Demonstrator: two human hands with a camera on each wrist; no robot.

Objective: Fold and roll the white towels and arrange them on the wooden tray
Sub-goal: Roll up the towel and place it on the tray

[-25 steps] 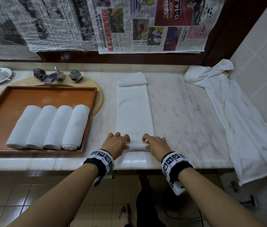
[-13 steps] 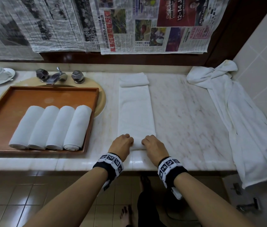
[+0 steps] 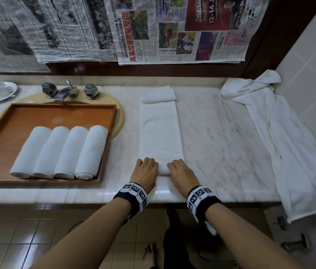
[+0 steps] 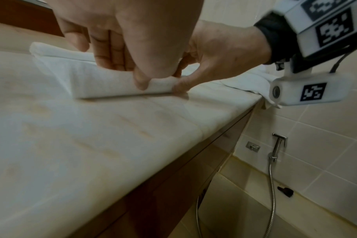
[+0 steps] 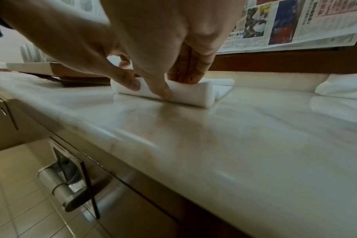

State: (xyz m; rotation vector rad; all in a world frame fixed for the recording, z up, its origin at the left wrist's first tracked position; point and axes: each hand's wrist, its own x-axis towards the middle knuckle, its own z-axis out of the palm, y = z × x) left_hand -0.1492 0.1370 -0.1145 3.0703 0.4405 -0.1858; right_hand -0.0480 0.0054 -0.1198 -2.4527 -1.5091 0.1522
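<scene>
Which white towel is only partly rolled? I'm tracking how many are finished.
The long towel lying flat on the counter, its near end under both hands. The four in the wooden tray are fully rolled.

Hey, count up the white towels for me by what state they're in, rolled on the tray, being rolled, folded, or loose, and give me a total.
Rolled on the wooden tray: 4
Being rolled under both hands: 1
Small folded one behind it: 1
Loose, draped at the right: 1
Total: 7
</scene>
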